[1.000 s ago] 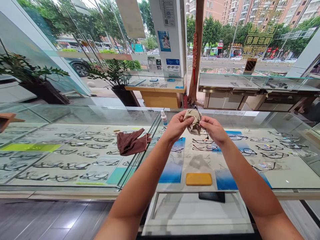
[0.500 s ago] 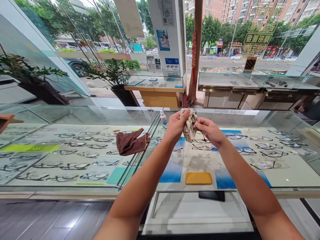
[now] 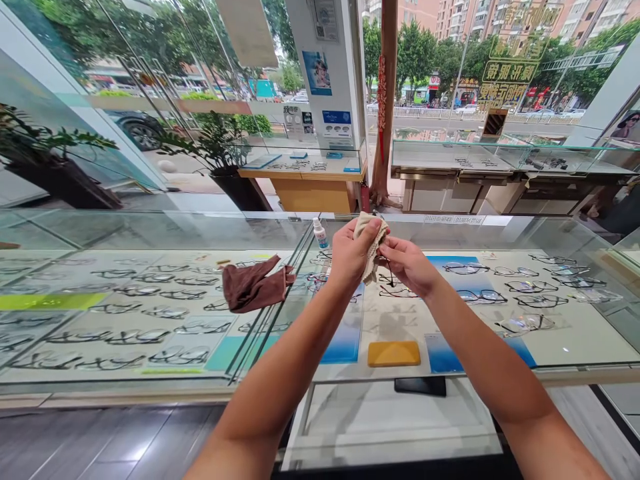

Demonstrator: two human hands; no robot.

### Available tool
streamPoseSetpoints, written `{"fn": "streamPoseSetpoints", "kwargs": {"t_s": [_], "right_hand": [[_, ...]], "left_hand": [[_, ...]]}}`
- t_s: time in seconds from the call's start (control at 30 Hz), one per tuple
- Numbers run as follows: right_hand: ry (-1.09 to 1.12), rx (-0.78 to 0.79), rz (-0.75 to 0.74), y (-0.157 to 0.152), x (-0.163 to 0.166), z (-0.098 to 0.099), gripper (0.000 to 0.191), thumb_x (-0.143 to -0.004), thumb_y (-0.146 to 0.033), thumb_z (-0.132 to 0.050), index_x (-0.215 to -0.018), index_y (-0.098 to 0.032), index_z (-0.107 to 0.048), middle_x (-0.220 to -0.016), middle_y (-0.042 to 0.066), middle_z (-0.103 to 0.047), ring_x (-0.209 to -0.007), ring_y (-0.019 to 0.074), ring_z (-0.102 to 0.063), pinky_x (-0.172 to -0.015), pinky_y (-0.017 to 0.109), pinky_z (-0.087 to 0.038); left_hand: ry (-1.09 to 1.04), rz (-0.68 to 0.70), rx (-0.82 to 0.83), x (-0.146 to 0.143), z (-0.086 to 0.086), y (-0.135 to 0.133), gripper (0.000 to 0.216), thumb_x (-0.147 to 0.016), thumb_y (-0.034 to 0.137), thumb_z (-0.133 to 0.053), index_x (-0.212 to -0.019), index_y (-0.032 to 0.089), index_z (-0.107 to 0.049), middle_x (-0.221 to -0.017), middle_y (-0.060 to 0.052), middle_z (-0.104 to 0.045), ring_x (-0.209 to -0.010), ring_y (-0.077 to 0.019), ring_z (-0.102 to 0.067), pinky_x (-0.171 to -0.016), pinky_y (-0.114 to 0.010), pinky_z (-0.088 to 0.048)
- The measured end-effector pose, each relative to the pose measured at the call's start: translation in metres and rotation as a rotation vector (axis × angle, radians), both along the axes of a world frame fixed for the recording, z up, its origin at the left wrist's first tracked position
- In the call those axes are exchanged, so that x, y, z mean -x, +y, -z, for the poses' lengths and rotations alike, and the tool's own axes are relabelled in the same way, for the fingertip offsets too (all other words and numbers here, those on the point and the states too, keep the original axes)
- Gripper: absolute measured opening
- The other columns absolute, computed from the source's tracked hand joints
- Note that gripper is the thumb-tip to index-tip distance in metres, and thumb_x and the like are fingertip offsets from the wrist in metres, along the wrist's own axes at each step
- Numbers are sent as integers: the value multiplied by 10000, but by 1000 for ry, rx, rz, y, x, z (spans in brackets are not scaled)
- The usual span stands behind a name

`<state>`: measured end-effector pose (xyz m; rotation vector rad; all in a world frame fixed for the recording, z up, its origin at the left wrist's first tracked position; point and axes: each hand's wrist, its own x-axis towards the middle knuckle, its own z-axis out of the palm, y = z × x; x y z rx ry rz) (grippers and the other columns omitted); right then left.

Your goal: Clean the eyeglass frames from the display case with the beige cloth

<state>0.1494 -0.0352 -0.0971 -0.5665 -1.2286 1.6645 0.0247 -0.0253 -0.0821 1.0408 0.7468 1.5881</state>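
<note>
Over the glass counter, my left hand point(image 3: 351, 252) is closed on a pale cream cloth point(image 3: 371, 265), its thumb pressed on the folds. Close beside it, my right hand point(image 3: 409, 265) pinches a pair of dark-framed eyeglasses point(image 3: 391, 276); one thin temple arm hangs below its fingers. The cloth is wrapped about the front of the glasses, so most of the frame and the lenses are hidden. A small white spray bottle point(image 3: 320, 235) stands on the counter just left of my hands. Farther left, a crumpled brown cloth point(image 3: 255, 287) lies on the glass.
Rows of eyeglasses point(image 3: 135, 335) fill the glass display counter point(image 3: 150, 230). An orange-yellow glasses case point(image 3: 394, 354) is in front of me, with a dark flat object point(image 3: 420, 386) below it. Potted plants point(image 3: 240, 187) and more showcases point(image 3: 300, 167) stand beyond, near the windows.
The cloth has shifted and turned in my hands, with my left hand now covering it from the side. The whole view has swung slightly to the right.
</note>
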Motion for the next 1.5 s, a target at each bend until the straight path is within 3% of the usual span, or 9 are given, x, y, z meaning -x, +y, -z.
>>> {"fn": "streamPoseSetpoints", "kwargs": {"t_s": [0.13,0.3,0.67,0.8,0.93,1.03,1.17,1.33,1.5], "right_hand": [[-8,-30,59,-1,2,1,440,-643,-539,-940,-739,-197,-682,-773,-18,-632,-783,130,-578,-843,297,-506],[84,60,118,8,-13,-5,412,-600,-464,-980,-717,-200,-687,-736,-43,-607,-691,84,-539,-694,221,-491],[106,38,210,18,-29,-4,403,-645,-486,-937,-761,-236,-644,-955,-2,-733,-923,144,-667,-897,282,-549],[-215,-289,456,17,-28,-5,341,-823,-531,-782,-811,-243,-600,-880,9,-709,-872,171,-629,-900,340,-506],[-928,-748,708,6,-16,-3,164,-975,-325,-604,-849,-220,-616,-952,86,-734,-992,270,-623,-972,443,-441],[-1356,-893,650,0,-2,1,169,-1015,-233,-512,-944,-188,-659,-1102,167,-761,-1100,334,-620,-1016,483,-400],[-1512,-974,581,-3,7,6,205,-1018,-153,-458,-1026,-164,-663,-1198,194,-747,-1164,332,-613,-1063,467,-363],[-1345,-859,391,-4,-6,-3,152,-994,-184,-497,-888,-197,-606,-971,119,-739,-983,278,-616,-995,451,-396],[-652,-458,273,2,-34,-23,214,-962,-398,-560,-836,-225,-571,-872,35,-703,-823,186,-586,-829,364,-451]], "left_hand": [[-22,-45,25,0,1,4,549,-683,667,-866,-794,159,-689,-647,-14,-714,-523,-105,-613,-499,-213,-458],[-115,47,39,6,6,21,406,-889,566,-746,-908,161,-731,-758,-27,-771,-739,-151,-746,-689,-226,-562],[-392,-41,323,18,-5,33,285,-1044,175,-460,-922,148,-716,-834,-43,-793,-935,-153,-776,-1025,-278,-573],[-376,90,346,15,-11,26,323,-1031,163,-417,-1097,77,-722,-964,-129,-809,-1093,-235,-771,-1091,-391,-565],[-410,159,370,7,-15,17,360,-1064,150,-385,-1228,55,-691,-955,-121,-806,-1017,-205,-780,-1072,-361,-571],[-418,208,363,4,-17,13,378,-1087,164,-369,-1286,73,-677,-912,-86,-795,-949,-167,-775,-1066,-324,-562],[-410,225,371,11,-20,14,393,-1100,216,-356,-1319,102,-661,-1009,-106,-795,-1039,-191,-767,-1075,-366,-559],[-485,90,255,27,-27,22,411,-1102,215,-301,-1132,147,-706,-922,-73,-775,-960,-158,-758,-960,-312,-596],[-239,-114,1,40,-16,29,375,-1016,151,-425,-697,180,-618,-528,37,-480,-453,-78,-426,-491,-186,-382]]}}
